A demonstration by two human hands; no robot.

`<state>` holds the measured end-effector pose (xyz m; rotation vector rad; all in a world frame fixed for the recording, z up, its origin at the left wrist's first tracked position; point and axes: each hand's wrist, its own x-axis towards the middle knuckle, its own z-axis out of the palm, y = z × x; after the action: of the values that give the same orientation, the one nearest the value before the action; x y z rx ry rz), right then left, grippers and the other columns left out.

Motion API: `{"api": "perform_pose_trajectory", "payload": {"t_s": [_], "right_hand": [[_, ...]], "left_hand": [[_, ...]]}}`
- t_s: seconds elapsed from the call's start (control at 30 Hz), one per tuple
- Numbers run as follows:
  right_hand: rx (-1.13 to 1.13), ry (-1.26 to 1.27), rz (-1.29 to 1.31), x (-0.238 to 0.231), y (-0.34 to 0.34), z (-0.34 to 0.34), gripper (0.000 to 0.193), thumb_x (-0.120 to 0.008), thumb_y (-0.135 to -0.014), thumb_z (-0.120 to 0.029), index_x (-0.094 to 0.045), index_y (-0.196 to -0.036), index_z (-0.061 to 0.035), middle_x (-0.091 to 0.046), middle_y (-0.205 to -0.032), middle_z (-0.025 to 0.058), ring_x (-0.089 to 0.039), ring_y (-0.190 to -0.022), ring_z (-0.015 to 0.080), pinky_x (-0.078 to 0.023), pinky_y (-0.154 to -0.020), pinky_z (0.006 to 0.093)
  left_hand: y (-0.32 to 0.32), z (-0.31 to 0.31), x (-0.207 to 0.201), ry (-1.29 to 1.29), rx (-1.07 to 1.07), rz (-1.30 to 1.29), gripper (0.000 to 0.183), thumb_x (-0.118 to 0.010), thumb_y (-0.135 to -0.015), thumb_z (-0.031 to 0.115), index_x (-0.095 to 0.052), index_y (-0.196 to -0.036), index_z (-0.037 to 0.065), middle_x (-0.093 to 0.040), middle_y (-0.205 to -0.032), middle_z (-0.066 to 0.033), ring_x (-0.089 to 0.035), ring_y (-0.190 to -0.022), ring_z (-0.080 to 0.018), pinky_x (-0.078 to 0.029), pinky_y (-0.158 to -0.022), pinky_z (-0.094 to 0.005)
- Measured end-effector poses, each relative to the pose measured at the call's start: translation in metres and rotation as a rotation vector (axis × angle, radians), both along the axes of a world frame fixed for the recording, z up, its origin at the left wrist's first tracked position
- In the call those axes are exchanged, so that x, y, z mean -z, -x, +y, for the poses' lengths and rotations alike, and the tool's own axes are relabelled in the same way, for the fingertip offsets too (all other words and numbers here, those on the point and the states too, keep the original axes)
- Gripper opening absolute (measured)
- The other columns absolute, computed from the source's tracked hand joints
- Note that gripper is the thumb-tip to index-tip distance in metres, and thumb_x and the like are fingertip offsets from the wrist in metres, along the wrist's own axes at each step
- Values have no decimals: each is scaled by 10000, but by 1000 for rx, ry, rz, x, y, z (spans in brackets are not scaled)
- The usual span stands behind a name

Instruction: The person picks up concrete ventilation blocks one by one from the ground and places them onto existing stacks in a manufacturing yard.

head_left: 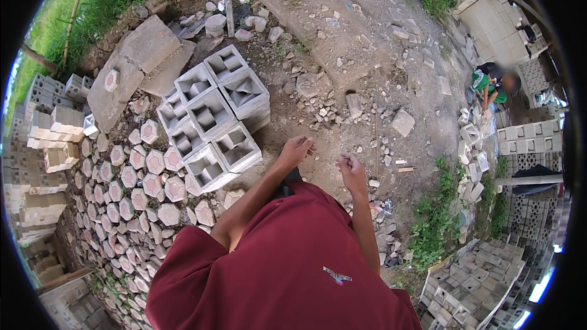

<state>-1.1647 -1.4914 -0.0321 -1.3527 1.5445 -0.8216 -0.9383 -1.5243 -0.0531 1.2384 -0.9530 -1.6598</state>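
Fingers on the left hand [298, 150] and right hand [353, 170] are loosely half-curled, nothing in them that I can see, left forearm [254, 192] angling inward, right forearm [364, 217] pretty straight ahead. Grey hollow blocks [214, 113] sit left of the left hand, packed edge to edge, openings up, probably so they're steady on the dirt [367, 85].

A: Light?
B: Soft, even daylight; weak shadows, deepest inside the hollow blocks [220, 119]. White glare, near right.
A: Sharpness?
B: Centre crisp; edges bowed, blue-fringed, rimmed black. Person [486, 82] far right: head blurred.
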Motion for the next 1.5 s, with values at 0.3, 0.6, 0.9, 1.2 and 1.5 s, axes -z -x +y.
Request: {"api": "perform_pose_trajectory", "payload": {"t_s": [0.3, 0.6, 0.9, 1.2, 1.5], "right_hand": [[-347, -25, -26, 33, -98, -249, 371, -642, -873, -226, -577, -1121, 43, -660, -904, 91, -620, -808, 132, -497, -728, 262], [-857, -91, 227, 95, -215, -381, 531, -659, -824, -349, -545, -1173, 34, -675, -867, 149, -664, -793, 223, -505, -720, 321], [-1188, -334, 495, 146, -314, -483, 725, -678, -810, -345, -366, -1318, 67, -650, -903, 172, -668, -715, 271, -575, -551, 359], [-1155, -845, 567, 207, -385, -536, 1021, -739, -787, -373, -35, -1457, -60, -388, -1325, 282, -545, -1078, 459, -574, -716, 515], [-1112, -1028, 500, 247, -431, -523, 1093, -766, -774, -273, 63, -1467, -113, -320, -1378, 310, -496, -1127, 489, -566, -744, 524]], "left_hand": [[-91, -185, 49, 13, -364, 43, 323, -516, -949, 293, -619, -945, -13, -666, -861, -70, -620, -761, -137, -479, -670, -265], [-151, -179, 67, -315, -780, 102, 334, -496, -939, 358, -580, -1067, 60, -631, -1031, -50, -588, -985, -163, -453, -837, -373], [-143, -196, 184, -540, -1515, 684, 741, -668, -821, 337, -319, -1403, 39, -292, -1465, -174, -293, -1342, -334, -308, -1031, -550], [-142, -264, 216, -915, -1707, 550, 790, -702, -789, 349, -302, -1404, 56, -374, -1399, -157, -361, -1288, -332, -361, -995, -540], [-155, -281, 273, -1006, -1902, 420, 550, -729, -747, 240, -462, -1179, 28, -595, -811, -50, -562, -671, -154, -461, -572, -388]]}}
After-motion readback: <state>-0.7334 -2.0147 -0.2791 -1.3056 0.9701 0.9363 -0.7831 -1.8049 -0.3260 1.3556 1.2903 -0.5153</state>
